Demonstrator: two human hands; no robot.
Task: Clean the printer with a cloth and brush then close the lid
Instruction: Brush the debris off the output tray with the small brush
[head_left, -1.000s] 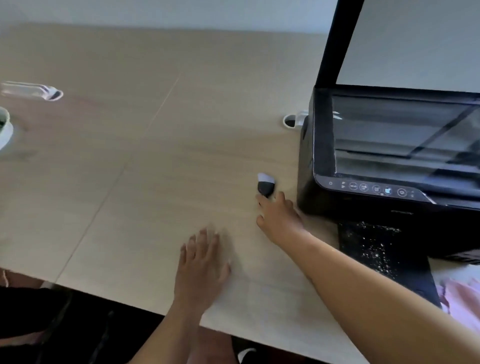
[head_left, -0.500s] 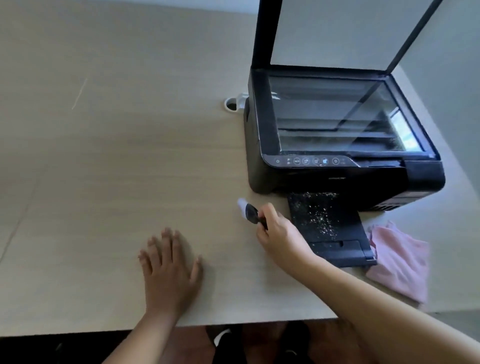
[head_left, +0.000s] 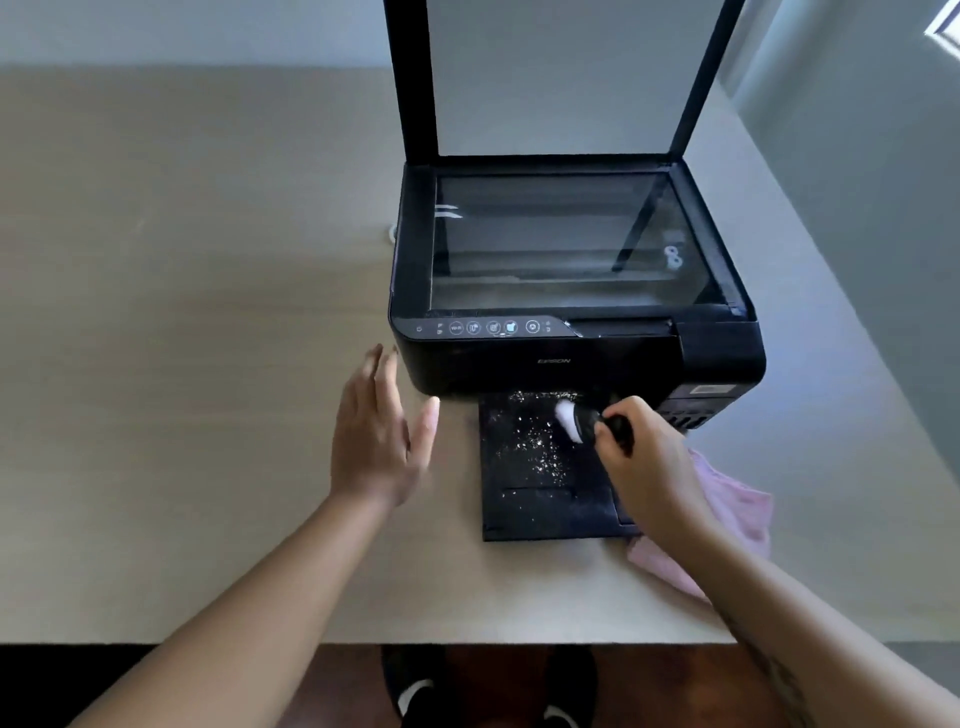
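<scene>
A black printer (head_left: 566, 358) stands on the table with its scanner lid (head_left: 561, 73) raised upright and the glass bare. Its output tray (head_left: 524, 499) sticks out toward me, sprinkled with white specks. My right hand (head_left: 649, 467) grips a small black brush (head_left: 576, 421) with white bristles, its bristles down on the tray's far right part. My left hand (head_left: 379, 431) hovers with fingers spread just left of the printer's front corner, holding nothing. A pink cloth (head_left: 727, 519) lies on the table right of the tray, partly hidden by my right forearm.
The beige table (head_left: 182, 338) stretches far to the left. Its front edge runs just below my forearms, with my shoes (head_left: 415, 696) on the floor beneath. A grey wall lies close to the right of the printer.
My right hand lifted the brush from the table and carried it right onto the output tray. My left hand rose from the table and moved toward the printer. The view swung right.
</scene>
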